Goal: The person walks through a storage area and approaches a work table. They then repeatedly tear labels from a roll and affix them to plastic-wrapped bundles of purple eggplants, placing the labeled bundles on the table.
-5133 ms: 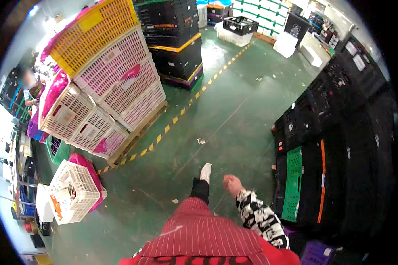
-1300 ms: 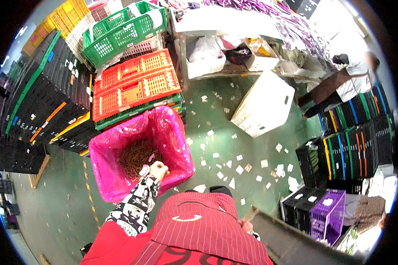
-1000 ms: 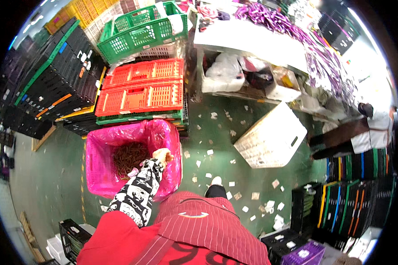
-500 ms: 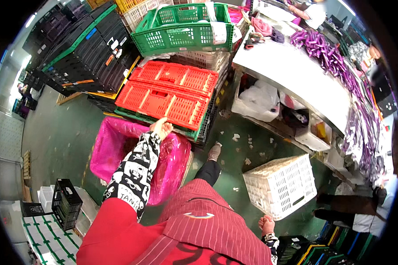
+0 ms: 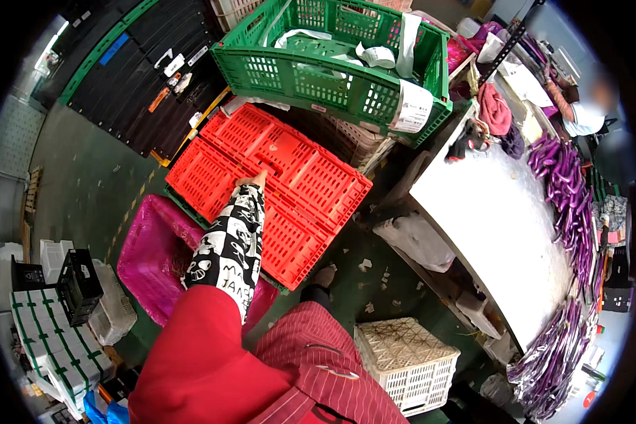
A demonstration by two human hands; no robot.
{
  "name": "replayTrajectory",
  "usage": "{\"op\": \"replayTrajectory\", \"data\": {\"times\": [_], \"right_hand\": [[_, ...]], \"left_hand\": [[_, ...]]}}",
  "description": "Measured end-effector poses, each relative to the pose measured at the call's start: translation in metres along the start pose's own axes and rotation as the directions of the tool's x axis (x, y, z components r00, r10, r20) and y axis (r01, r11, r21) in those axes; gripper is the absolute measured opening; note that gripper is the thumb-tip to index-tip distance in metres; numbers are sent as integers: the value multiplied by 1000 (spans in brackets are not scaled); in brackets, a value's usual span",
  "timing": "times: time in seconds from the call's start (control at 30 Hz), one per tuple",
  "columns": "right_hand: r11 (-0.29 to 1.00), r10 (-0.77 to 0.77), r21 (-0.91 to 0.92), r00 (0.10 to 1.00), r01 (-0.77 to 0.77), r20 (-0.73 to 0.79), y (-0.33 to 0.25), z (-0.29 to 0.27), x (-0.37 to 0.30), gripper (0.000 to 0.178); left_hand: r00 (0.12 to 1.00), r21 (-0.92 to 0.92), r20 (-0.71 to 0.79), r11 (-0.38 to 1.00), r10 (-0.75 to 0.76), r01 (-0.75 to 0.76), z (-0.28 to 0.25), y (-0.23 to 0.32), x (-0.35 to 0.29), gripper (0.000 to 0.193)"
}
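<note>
My left hand (image 5: 254, 179) touches the top of a red folded plastic crate (image 5: 314, 173), beside the slot near its middle seam. Most of its fingers are hidden behind the black-and-white patterned sleeve, so whether they grip the panel is unclear. The red crate lies flat on a stack, with a green edge showing under it. Beside the stack, below my forearm, stands a tub lined with pink plastic (image 5: 145, 265). My right hand is out of view.
A green crate (image 5: 290, 81) with white paper strips stands beyond the stack. Dark folded crates (image 5: 138, 78) rise at the left. On the right, purple eggplants (image 5: 565, 191) lie along a white table (image 5: 495, 212). A white crate (image 5: 410, 381) sits on the floor near my legs.
My left hand has moved from the red crate's near edge onto its top, near the middle seam. My right hand has left the view. The view has turned and come closer to the stack.
</note>
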State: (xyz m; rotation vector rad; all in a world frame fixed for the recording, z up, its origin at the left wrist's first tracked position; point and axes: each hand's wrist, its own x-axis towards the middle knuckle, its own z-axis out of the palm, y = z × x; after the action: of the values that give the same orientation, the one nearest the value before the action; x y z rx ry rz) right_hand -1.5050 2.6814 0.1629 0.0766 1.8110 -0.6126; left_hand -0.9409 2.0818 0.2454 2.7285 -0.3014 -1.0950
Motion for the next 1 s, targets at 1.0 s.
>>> {"op": "replayTrajectory", "data": {"times": [1.0], "right_hand": [[624, -107, -655, 877, 426, 469, -317, 113, 116, 12]], "left_hand": [[892, 519, 250, 726, 375, -451, -88, -149, -70, 119]]}}
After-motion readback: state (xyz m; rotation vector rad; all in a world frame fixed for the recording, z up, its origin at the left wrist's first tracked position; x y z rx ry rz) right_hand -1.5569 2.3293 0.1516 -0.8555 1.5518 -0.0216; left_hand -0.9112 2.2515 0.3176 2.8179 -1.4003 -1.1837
